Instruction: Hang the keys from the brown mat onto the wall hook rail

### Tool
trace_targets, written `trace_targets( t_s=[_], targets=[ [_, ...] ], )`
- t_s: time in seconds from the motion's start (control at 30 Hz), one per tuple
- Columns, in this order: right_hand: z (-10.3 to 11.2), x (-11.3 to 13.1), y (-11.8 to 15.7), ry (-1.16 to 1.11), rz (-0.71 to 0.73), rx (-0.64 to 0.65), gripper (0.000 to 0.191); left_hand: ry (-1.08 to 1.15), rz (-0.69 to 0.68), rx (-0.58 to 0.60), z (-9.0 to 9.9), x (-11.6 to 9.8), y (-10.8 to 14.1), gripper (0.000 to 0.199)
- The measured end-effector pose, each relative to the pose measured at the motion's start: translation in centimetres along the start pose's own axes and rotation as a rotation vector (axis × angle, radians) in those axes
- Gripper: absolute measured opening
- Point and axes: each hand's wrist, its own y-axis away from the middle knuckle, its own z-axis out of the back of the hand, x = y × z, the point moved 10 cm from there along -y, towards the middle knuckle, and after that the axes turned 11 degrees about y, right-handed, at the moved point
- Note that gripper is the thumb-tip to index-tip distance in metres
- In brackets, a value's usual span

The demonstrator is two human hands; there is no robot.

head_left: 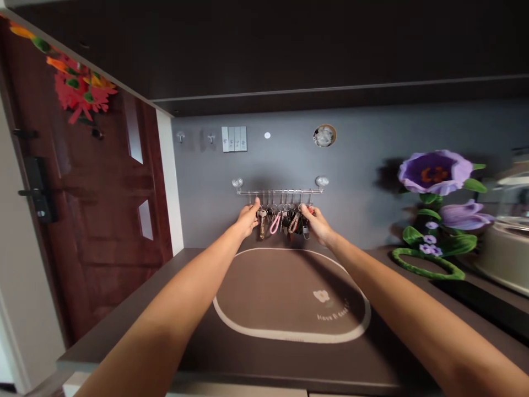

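A clear rail (281,192) with hooks is fixed to the grey back wall by two round suction cups. Several bunches of keys (285,219) hang from it, some with straps and fobs, among them a pink loop (275,224). At the row's left end my left hand (247,218) closes on keys beside a brownish hanging fob, thumb pointing up. My right hand (316,223) closes on keys at the right end, its thumb over a ring and something red beside it. The fingers of both hands are partly hidden.
Below lies an oval brown mat (281,286) on the dark counter. Purple fabric flowers (436,172) and a pale appliance (506,242) stand right. A dark shelf (289,49) hangs overhead. A reddish-brown door (111,220) is left. Small hooks (210,138) and switches (234,139) sit on the wall.
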Motion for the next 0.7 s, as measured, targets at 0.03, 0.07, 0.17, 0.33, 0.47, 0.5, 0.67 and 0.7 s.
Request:
trace_targets(
  t_s=[0.03,0.07,0.17,0.33,0.47,0.5,0.67,0.7],
  targets=[
    [-0.4,-0.1,-0.1,-0.04,0.007,0.003,0.046,0.045,-0.012,-0.014,-0.1,0.2,-0.2,0.041],
    [-0.9,-0.2,-0.2,-0.079,0.007,0.008,0.045,0.082,-0.025,-0.035,0.0,0.4,-0.3,0.039],
    [-2.2,-0.1,0.0,-0.168,0.007,0.014,0.045,0.155,-0.059,-0.076,-0.1,1.1,-0.5,0.034],
    [-3.3,0.6,-0.1,-0.268,0.077,-0.056,0.045,0.325,-0.023,0.003,-1.2,2.2,-0.4,0.034],
    [-4.0,0.5,-0.2,-0.336,0.059,-0.063,0.05,0.451,0.098,0.091,-2.6,3.2,0.2,0.043],
    [-4.1,0.6,-0.1,-0.345,0.041,-0.054,0.049,0.474,0.122,0.099,-2.8,3.3,0.4,0.045],
    [-4.7,0.9,0.4,-0.514,-0.12,-0.087,0.028,0.57,0.207,-0.019,-3.3,3.2,0.5,0.049],
    [-4.9,0.7,0.3,-0.575,-0.183,-0.113,0.024,0.618,0.21,-0.051,-3.4,3.0,0.3,0.048]
  ],
)
